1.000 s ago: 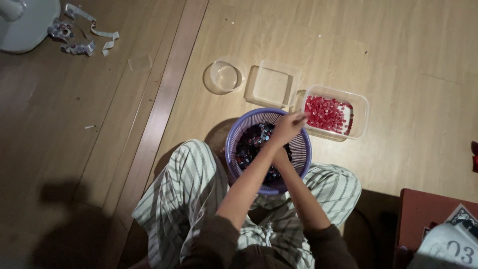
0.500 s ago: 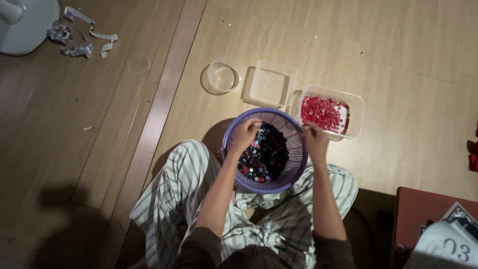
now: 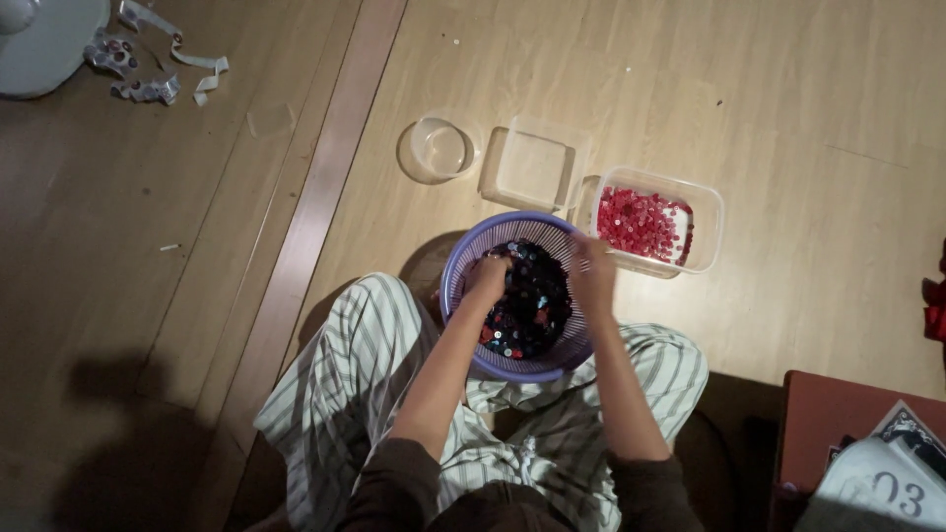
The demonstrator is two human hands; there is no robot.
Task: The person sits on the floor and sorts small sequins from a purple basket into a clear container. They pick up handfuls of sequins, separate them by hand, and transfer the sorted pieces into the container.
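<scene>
Fingers [image 3: 490, 268] of my left hand [image 3: 486, 281] curled down into the dark mixed buttons [image 3: 532, 305], clenched on a pinch of them as far as I can tell; exactly what is gripped is hidden under the knuckles. Fingers of my right hand [image 3: 594, 271] rest at the 3 o'clock edge of the pile, against the inside wall of the purple basket [image 3: 461, 264]; too blurred to tell whether they grasp anything.

Basket sits between my knees on the wooden floor [image 3: 788, 148], striped trouser legs either side.

Outward from the right hand, at about 1 o'clock: clear rectangular tub [image 3: 711, 212] holding red buttons [image 3: 641, 225], touching or just beside the basket rim. Long axis runs 9 to 3. Right hand is plainly the nearer one to it.

At 12 o'clock from the basket: empty clear square container [image 3: 535, 167]. At 11 o'clock: clear round cup [image 3: 439, 150].

Far 10 o'clock: pale strips and scraps [image 3: 158, 69] beside a white round object [image 3: 49, 49].
</scene>
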